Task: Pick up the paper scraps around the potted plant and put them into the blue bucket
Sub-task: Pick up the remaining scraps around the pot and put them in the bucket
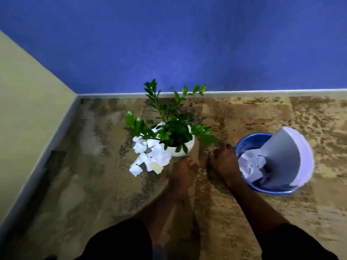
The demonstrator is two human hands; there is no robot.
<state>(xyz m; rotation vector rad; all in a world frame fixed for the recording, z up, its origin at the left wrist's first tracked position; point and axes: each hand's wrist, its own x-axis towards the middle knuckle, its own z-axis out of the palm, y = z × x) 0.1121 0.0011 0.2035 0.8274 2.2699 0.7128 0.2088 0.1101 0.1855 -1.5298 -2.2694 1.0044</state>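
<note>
1. Potted plant (179, 147): a white round pot with green leafy stems, upright on the floor (93, 184), centre of frame, near the skirting (262, 92).
2. Paper scraps (150, 156): 1 loose heap of white pieces on the floor. It touches the pot's left side and spreads toward the lower left.
3. Blue bucket (246, 142): stands right of centre, apart from the pot. It holds crumpled paper (250, 166) and 1 large curved sheet (285, 156), grey-white, leaning up past the rim.
4. Left hand (183, 167): low over the floor, just below the pot's lower right edge and just right of the heap. It is blurred; I cannot tell whether its fingers are curled or whether it holds anything.
5. Right hand (223, 160): just beside the bucket's left rim, outside it, apart from the left hand. It is blurred, and its grip cannot be told.
6. Dark sleeves (120, 241): along the bottom edge, 1 on each forearm.
7. Surroundings: blue wall (187, 44) across the top, cream wall (28, 91) at upper left.
</note>
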